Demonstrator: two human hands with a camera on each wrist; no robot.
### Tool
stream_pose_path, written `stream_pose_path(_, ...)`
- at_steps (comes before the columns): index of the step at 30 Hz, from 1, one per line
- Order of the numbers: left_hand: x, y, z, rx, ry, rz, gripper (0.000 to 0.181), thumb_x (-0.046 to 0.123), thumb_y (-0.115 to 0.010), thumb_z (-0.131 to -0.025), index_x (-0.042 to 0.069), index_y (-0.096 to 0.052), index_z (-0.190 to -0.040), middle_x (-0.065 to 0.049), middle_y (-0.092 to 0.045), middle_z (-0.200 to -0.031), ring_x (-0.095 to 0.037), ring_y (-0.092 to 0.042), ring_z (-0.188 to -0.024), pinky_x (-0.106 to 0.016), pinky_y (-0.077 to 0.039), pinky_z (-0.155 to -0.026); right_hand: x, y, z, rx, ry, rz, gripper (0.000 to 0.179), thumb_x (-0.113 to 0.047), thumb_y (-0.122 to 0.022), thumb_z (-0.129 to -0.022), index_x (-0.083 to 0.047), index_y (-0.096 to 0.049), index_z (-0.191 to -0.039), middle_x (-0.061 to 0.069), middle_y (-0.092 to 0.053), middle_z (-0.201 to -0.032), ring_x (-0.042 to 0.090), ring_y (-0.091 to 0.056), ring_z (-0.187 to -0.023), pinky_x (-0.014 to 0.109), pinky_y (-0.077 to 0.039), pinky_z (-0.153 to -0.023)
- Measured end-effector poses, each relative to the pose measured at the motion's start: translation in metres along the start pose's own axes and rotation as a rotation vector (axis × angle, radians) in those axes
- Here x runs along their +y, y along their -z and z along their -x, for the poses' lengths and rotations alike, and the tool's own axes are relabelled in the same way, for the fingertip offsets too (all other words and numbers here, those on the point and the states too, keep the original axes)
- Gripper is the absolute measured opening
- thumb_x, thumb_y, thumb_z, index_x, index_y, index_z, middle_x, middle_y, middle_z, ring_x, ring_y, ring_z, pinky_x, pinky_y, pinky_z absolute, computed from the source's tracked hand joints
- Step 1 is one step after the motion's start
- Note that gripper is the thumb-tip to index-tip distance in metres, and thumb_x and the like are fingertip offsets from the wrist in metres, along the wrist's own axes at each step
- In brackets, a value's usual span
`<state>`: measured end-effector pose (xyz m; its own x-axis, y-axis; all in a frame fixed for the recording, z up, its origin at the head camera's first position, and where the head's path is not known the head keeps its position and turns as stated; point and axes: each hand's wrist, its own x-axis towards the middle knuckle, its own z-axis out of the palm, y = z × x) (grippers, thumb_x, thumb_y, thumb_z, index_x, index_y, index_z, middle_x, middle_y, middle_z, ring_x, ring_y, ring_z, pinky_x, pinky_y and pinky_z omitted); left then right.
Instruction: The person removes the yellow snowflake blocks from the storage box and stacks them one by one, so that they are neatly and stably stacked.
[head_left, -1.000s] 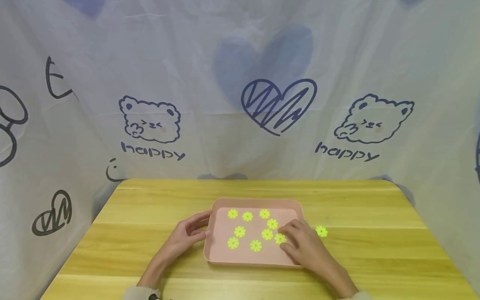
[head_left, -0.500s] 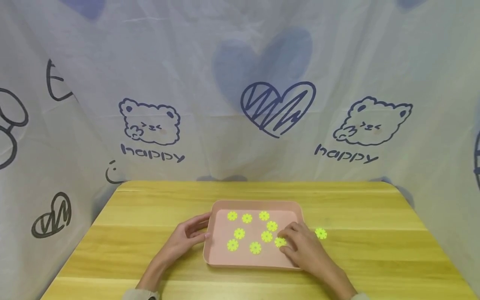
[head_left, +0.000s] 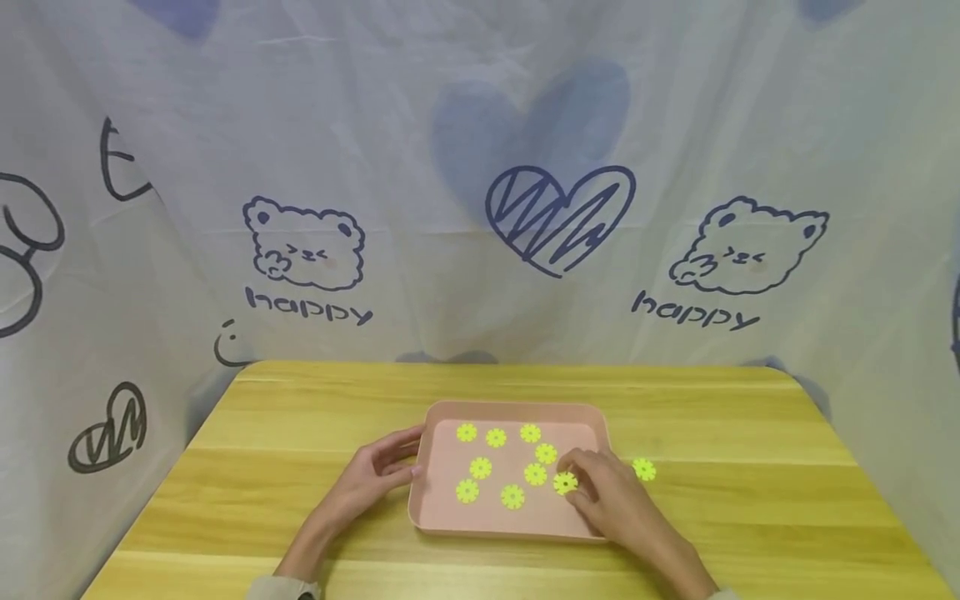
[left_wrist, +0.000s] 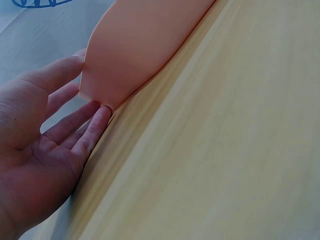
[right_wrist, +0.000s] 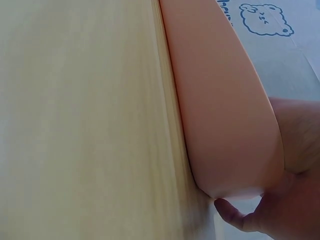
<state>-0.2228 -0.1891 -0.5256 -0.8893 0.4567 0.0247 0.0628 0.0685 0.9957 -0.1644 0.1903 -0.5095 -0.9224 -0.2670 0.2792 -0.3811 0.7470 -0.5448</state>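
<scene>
A pink rectangular tray lies on the table, with several yellow-green notched snowflake discs spread flat in it. My left hand grips the tray's left wall; in the left wrist view its thumb reaches the rim, while other fingers touch the wall low down. Over the tray's right side, my right hand pinches one snowflake disc between thumb and forefinger. The right wrist view shows the tray's outer wall hiding most of that hand and the disc.
One more snowflake disc lies on the wooden table, just right of the tray and beside the right hand. A white cloth with printed hearts and bears hangs behind the table and along its sides.
The disc at the right fingertips has shifted slightly right and shows more fully between thumb and forefinger. The left hand, the tray and the other discs keep their places.
</scene>
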Motion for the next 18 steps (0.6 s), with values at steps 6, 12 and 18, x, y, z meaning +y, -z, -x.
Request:
stream_pose_path(6,-0.003,0.0,0.002,0.006,0.004,0.0,0.063,0.004,-0.071,-0.097,0.002,-0.044,-0.154,-0.021,-0.044,-0.156,-0.04,-0.044,-0.141,-0.03,-0.05,-0.107,0.004,-0.003,0.002,0.024,0.043,-0.048,0.034,0.001,-0.081,-0.081,-0.022,-0.071,-0.103,-0.014,-0.06,-0.087,0.005,-0.053,-0.079,0.026,-0.052,-0.07)
stream_pose_path(12,-0.004,0.0,0.001,-0.002,-0.01,0.001,0.063,0.002,-0.07,-0.097,-0.001,-0.043,-0.153,-0.024,-0.043,-0.156,-0.042,-0.044,-0.141,-0.03,-0.051,-0.107,0.004,0.001,0.001,0.072,0.088,-0.118,0.033,0.009,-0.073,-0.083,-0.017,-0.07,-0.103,-0.011,-0.065,-0.091,0.005,-0.058,-0.082,0.026,-0.058,-0.072)
stream_pose_path(18,-0.004,0.002,0.0,-0.003,-0.026,-0.019,0.063,0.004,-0.071,-0.097,-0.001,-0.043,-0.153,-0.025,-0.043,-0.156,-0.043,-0.045,-0.14,-0.03,-0.051,-0.107,0.004,0.009,-0.001,0.118,0.058,-0.172,0.033,0.01,-0.07,-0.087,-0.017,-0.069,-0.105,-0.01,-0.065,-0.09,0.005,-0.059,-0.083,0.028,-0.058,-0.073)
